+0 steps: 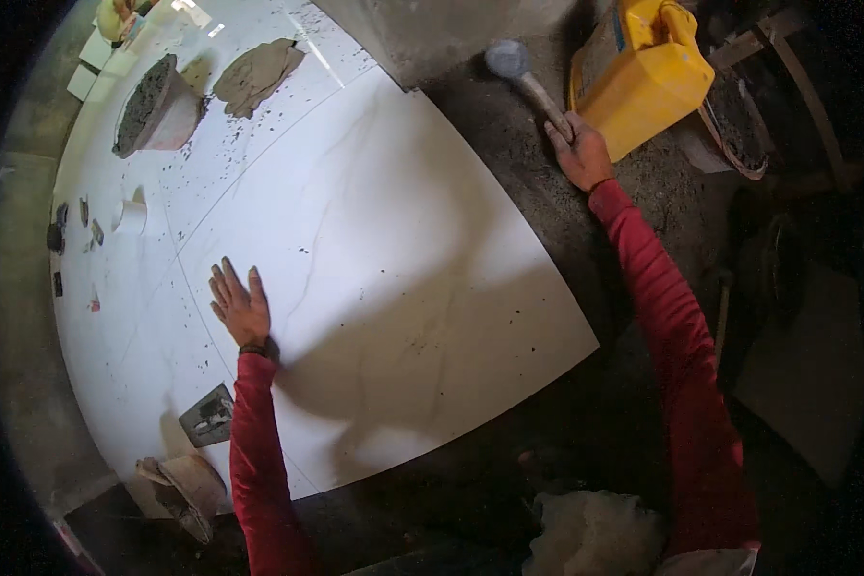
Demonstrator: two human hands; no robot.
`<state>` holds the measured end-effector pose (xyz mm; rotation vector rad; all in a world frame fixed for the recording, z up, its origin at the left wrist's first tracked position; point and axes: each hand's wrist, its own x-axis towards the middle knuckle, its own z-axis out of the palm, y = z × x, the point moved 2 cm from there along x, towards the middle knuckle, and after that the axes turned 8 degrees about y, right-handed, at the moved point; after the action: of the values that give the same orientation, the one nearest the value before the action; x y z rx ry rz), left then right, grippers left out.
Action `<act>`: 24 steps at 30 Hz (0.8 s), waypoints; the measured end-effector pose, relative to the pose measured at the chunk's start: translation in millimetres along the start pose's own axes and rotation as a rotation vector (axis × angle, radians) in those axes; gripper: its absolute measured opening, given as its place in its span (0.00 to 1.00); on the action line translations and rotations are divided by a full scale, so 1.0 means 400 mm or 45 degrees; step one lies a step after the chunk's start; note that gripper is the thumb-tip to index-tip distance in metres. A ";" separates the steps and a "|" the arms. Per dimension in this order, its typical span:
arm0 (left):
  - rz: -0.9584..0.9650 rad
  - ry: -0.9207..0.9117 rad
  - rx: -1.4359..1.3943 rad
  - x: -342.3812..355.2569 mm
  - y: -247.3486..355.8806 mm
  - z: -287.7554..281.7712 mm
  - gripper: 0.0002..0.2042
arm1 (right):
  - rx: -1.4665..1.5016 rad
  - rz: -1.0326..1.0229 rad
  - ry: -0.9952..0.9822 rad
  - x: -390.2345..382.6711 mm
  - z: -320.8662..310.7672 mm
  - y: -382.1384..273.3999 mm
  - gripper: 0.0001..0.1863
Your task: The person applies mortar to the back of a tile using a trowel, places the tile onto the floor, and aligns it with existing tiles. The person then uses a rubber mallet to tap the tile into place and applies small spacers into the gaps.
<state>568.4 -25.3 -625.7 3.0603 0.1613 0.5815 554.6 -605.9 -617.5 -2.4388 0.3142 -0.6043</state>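
Note:
My left hand lies flat with its fingers spread on white marble-patterned floor tiles, close to a joint line. Under and beside it stretches a large white tile, with dark crumbs scattered over it. Off the tile's far right edge, my right hand grips the wooden handle of a rubber mallet. The mallet's grey head points away from me, above dark, rough ground. A yellow jerrycan stands right beside that hand.
A bucket of grey mortar and a mortar heap sit on the far left tiles. A white cup and small bits lie nearer. By my left forearm are a trowel and another container. A mortar-filled bucket stands at far right.

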 end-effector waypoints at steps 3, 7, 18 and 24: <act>0.018 0.018 -0.002 -0.032 0.037 -0.013 0.34 | 0.313 0.136 0.150 0.022 0.005 -0.063 0.17; 0.070 -0.042 -0.042 -0.073 0.128 -0.033 0.35 | 0.640 0.461 0.200 0.042 -0.038 -0.163 0.20; 0.653 -0.333 -0.302 -0.379 0.506 -0.213 0.46 | 0.796 0.946 -0.339 -0.352 -0.267 -0.121 0.16; 0.838 -0.469 -0.554 -0.574 0.632 -0.318 0.50 | 0.586 1.153 -0.589 -0.454 -0.365 -0.063 0.15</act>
<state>334.0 -300.6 -580.6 2.6666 -0.8739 0.0238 327.5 -594.3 -560.8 -1.6673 0.8875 0.2606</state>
